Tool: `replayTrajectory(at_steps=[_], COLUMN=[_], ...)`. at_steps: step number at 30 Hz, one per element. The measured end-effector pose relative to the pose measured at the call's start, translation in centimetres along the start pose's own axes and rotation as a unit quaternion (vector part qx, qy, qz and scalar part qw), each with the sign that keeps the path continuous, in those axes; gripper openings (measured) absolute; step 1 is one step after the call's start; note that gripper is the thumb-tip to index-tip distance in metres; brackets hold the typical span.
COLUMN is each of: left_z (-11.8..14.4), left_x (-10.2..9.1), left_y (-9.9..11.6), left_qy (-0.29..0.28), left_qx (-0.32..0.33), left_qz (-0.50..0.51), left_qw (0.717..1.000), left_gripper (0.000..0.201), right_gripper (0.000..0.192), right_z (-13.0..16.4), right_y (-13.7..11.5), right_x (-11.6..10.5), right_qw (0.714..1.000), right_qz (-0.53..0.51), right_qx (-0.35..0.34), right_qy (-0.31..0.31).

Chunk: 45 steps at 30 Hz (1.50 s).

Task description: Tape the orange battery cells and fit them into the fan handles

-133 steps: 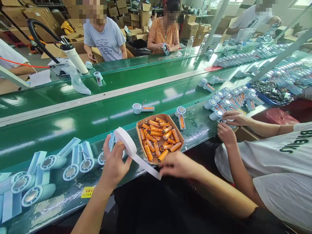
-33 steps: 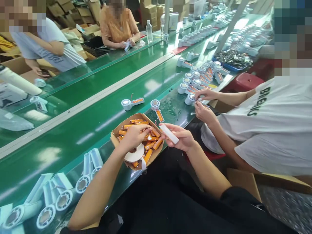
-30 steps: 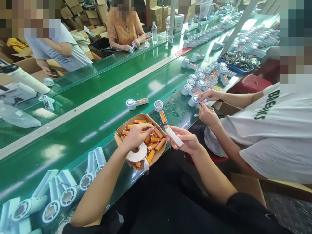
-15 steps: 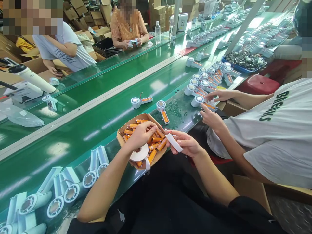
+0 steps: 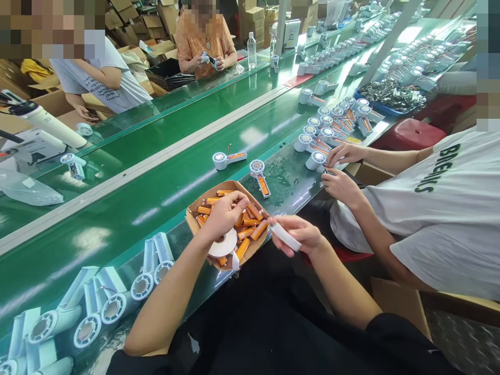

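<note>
Hands: we had our left hand [image 5: 223, 214] down in the cardboard tray [image 5: 192, 223], with a roll of white tape [image 5: 223, 244] riding on the wrist.
Left fingers: they were curled over the orange batteries [image 5: 250, 221]. We could not tell if they had one pinched yet.
Right hand: our right hand [image 5: 302, 234] was just beside the tray, out past the counter [image 5: 117, 219] edge.
Right fingers: they were closed on a short white strip of tape [image 5: 286, 237], which lay flat across them.
Where things were: the tray sat at the near edge of the green counter, full of batteries. The tape roll hung over the tray's front side, with a loose end hanging down.
Step in hand: we think this was the picking part. The strip was cut and waiting, and the left hand was feeling for one battery.
Next move: it would call for one battery lifted clear of the pile and brought to the strip. The sticky side must meet it straight, or the tape may fold on itself.
Nearby: small white fans [image 5: 117, 304] lay in a bunch to the left. Two more fans [image 5: 229, 158] with orange handles lay past the tray.
Other person: a co-worker's hands [image 5: 344, 169] worked on another fan to the right, well apart from ours.
</note>
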State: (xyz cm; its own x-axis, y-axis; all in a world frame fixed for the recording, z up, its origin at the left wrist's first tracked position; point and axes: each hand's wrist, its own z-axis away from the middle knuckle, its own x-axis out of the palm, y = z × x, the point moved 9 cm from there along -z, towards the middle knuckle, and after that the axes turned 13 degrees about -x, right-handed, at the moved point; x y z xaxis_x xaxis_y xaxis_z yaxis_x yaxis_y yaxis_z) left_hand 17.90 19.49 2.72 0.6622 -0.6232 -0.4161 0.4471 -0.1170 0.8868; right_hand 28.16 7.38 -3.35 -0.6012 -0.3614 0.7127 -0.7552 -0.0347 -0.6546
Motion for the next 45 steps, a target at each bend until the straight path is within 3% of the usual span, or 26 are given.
replayTrajectory(at_steps=[2,4,6,9,12,15,16,18,21,23,29,35,45], left_z=[0.0,0.0,0.0,0.4,2.1,4.6,5.3,5.8,5.6,5.1,4.4,4.3,4.9], left_x=[0.1,-0.2,-0.8,-0.9,0.5,1.5,0.9,-1.9,-6.2,-7.4,-7.2,-7.0,-10.5], left_y=[0.5,1.4,2.4,3.9,5.8,7.7,8.0,8.0,6.7,6.2,5.8,5.4,5.2], left_qy=[0.015,0.044,0.073,0.072,0.026,-0.049,-0.049,0.007,0.108,0.132,0.132,0.119,0.227], left_qx=[0.014,0.039,0.062,0.080,0.107,0.151,0.156,0.149,0.117,0.105,0.092,0.077,0.120], left_qz=[0.018,0.031,0.045,0.047,0.003,0.000,0.034,0.135,0.245,0.263,0.287,0.323,0.260], left_qw=[1.000,0.998,0.994,0.993,0.994,0.987,0.986,0.980,0.956,0.950,0.944,0.936,0.931], left_gripper=[0.036,0.034,0.031,0.028,0.026,0.030,0.031,0.032,0.034,0.039,0.039,0.038,0.047], right_gripper=[0.066,0.064,0.066,0.074,0.073,0.069,0.069,0.071,0.070,0.068,0.065,0.063,0.063], right_z=[0.4,0.4,-0.1,-0.8,-1.3,-1.2,-0.8,-0.1,0.7,0.9,0.5,0.6,0.6], right_y=[0.9,1.2,0.7,0.3,0.1,-1.4,-2.2,-3.7,-5.1,-5.2,-4.3,-4.0,-2.9], right_x=[0.9,0.6,-0.1,-0.5,-1.3,-3.7,-4.4,-5.3,-5.0,-4.3,-2.4,-1.9,-1.9], right_qw=[0.997,0.995,0.996,0.996,0.986,0.952,0.939,0.921,0.922,0.930,0.947,0.954,0.960], right_qz=[0.007,0.044,0.069,0.071,0.109,0.159,0.170,0.181,0.188,0.187,0.160,0.154,0.178], right_qx=[0.053,0.075,0.053,0.015,-0.017,-0.083,-0.107,-0.140,-0.155,-0.146,-0.127,-0.105,-0.071], right_qy=[-0.056,-0.049,0.004,0.061,0.125,0.247,0.281,0.315,0.302,0.282,0.247,0.233,0.205])
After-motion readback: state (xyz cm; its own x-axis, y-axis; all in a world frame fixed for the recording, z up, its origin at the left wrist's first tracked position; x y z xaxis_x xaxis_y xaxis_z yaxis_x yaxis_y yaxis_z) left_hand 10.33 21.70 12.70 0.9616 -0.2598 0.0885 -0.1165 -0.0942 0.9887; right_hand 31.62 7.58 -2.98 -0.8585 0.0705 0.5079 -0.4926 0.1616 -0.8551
